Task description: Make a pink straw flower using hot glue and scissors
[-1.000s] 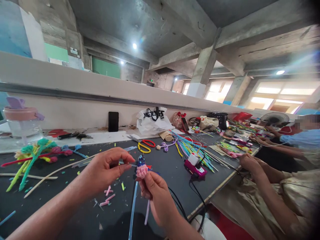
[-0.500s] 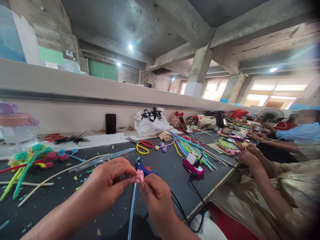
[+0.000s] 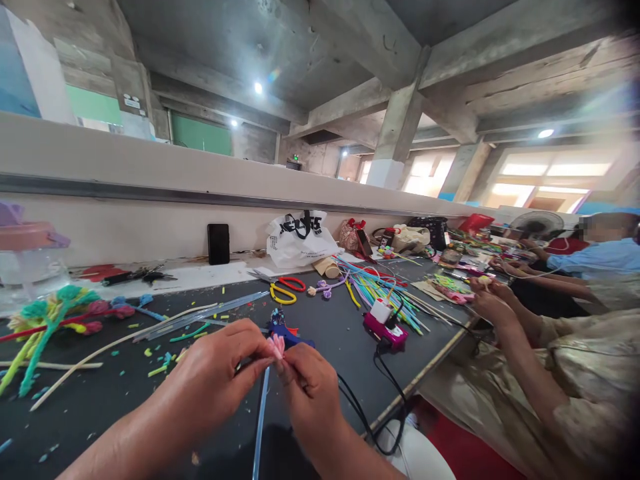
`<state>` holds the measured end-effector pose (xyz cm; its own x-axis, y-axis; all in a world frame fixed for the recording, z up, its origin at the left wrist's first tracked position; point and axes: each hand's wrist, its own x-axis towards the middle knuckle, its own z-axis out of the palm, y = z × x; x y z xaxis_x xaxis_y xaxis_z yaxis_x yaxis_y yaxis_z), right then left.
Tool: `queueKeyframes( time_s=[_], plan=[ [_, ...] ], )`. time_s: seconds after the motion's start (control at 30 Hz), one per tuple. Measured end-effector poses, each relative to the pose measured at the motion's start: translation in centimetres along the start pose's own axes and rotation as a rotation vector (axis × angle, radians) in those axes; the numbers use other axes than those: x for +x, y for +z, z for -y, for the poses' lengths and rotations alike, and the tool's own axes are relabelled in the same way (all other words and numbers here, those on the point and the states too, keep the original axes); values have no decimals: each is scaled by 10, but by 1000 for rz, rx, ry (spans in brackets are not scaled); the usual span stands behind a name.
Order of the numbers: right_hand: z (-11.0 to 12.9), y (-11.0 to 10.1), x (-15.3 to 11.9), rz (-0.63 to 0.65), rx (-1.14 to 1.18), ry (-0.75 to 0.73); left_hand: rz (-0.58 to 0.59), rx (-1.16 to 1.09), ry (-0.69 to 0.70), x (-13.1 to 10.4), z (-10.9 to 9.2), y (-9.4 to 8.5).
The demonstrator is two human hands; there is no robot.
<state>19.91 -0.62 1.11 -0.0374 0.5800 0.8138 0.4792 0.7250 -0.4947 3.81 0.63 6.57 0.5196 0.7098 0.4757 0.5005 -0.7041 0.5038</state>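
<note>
A small pink fuzzy piece (image 3: 276, 346) is pinched between the fingertips of my left hand (image 3: 225, 367) and my right hand (image 3: 311, 380), low in the middle of the view. Both hands are closed on it, thumbs and forefingers nearly meeting. Just behind the piece lies a blue glue gun (image 3: 287, 331), partly hidden by my fingers. From beneath my fingers a clear bluish stick (image 3: 261, 423) runs down toward the near edge. Scissors with red and yellow handles (image 3: 285, 291) rest farther back on the dark table (image 3: 220, 433).
Coloured fuzzy stems (image 3: 385, 287) and a magenta power strip (image 3: 385, 330) with cables lie right of centre. Bundled green, red and yellow stems (image 3: 55, 333) are at the left. A phone (image 3: 219, 244) leans on the wall. A co-worker's hands (image 3: 493, 300) are at the right.
The pink piece has turned a little between my fingertips and shows more upright folds. My hands stay almost in place; the whole view has shifted slightly.
</note>
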Motion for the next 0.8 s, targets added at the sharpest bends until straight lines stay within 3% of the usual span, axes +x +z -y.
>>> queueKeyframes(
  time_s=[0.23, 0.5, 0.8],
  plan=[
    [-1, -1, 1, 10, 19, -52, 26, -117, 116, 1, 8, 4],
    [-7, -1, 0, 20, -102, -91, -54, -18, 74, 3, 7, -9],
    [-10, 3, -8, 84, -288, -176, 91, 171, 32, -2, 6, -7]
  ],
)
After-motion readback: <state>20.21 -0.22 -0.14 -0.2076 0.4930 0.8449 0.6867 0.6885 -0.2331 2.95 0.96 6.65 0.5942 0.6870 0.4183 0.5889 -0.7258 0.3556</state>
